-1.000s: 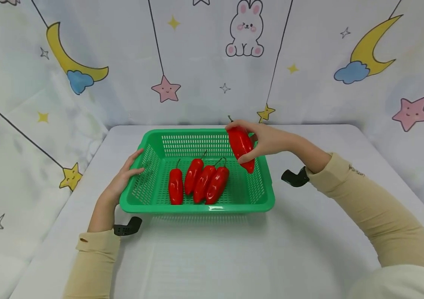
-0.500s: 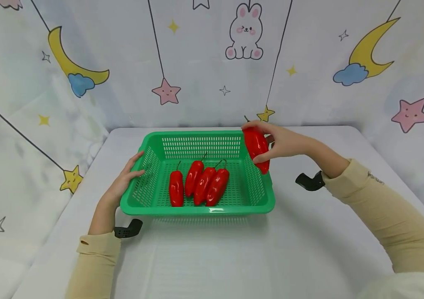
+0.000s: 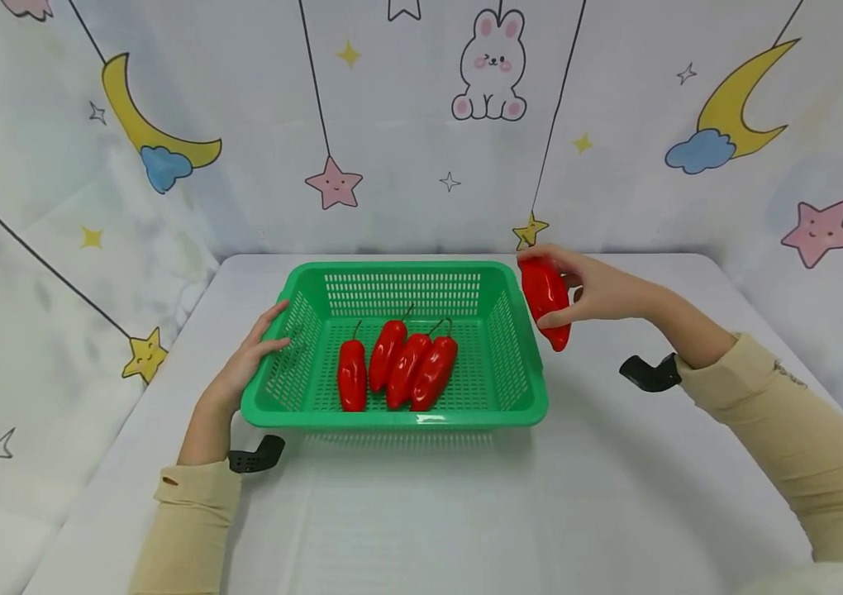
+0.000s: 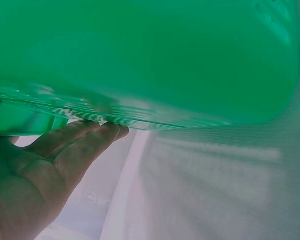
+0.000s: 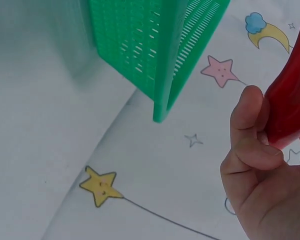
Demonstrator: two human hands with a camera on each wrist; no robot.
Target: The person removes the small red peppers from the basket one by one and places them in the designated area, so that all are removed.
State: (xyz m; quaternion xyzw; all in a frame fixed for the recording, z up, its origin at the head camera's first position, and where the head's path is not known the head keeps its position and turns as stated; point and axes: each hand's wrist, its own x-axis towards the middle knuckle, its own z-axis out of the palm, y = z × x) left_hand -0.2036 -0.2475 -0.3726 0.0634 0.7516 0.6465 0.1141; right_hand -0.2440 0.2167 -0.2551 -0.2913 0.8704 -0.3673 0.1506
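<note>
A red chili pepper (image 3: 546,302) hangs at a slant, pinched between the thumb and fingers of my right hand (image 3: 600,285). It is just outside the right rim of the green basket (image 3: 392,419), above the table. Several more red peppers (image 3: 352,376) with thin green stems lie side by side on the basket floor. My left hand (image 3: 241,364) holds the basket's left rim, thumb tip over the edge. In the left wrist view, its fingers (image 4: 85,150) lie along the outer wall. The right wrist view shows the held pepper (image 5: 292,95) only in part.
The basket stands on a white table (image 3: 421,512). Behind it hangs a pale cloth backdrop (image 3: 407,107) printed with moons, stars and a rabbit. A small black wrist device (image 3: 650,373) sits by the right sleeve, and another black device (image 3: 258,456) by the left.
My right hand has carried the chili pepper rightward, from over the basket's right side to beyond its right rim. The left hand, the basket and the peppers inside stay put.
</note>
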